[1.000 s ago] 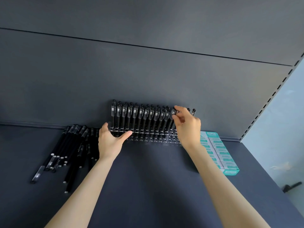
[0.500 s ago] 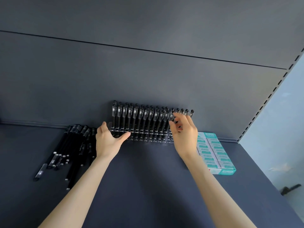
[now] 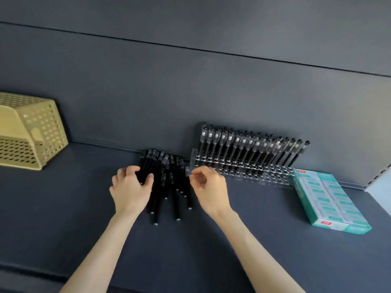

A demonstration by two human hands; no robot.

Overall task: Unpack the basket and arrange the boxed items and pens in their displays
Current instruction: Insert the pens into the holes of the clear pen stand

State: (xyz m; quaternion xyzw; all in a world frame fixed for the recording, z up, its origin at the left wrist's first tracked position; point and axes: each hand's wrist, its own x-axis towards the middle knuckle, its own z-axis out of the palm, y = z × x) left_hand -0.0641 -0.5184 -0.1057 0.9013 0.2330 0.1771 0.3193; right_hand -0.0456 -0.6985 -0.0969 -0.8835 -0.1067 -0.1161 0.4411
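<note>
A pile of loose black pens lies on the dark shelf against the back wall. My left hand curls round several pens at the pile's left side. My right hand has its fingers curled, and thumb and forefinger pinch the clear cap of a pen at the pile's right edge. To the right, a clear acrylic pen rack holds a full row of upright black pens. A teal display box of small boxed items lies to the right of the rack. The beige perforated basket lies on its side at far left.
The dark shelf surface spreads in front of the pile and rack. A grey back panel rises behind everything. A slotted shelf upright stands at the far right edge.
Both hands have left the pen rack and moved left to the loose pen pile. The view has swung left, which brings the basket into sight.
</note>
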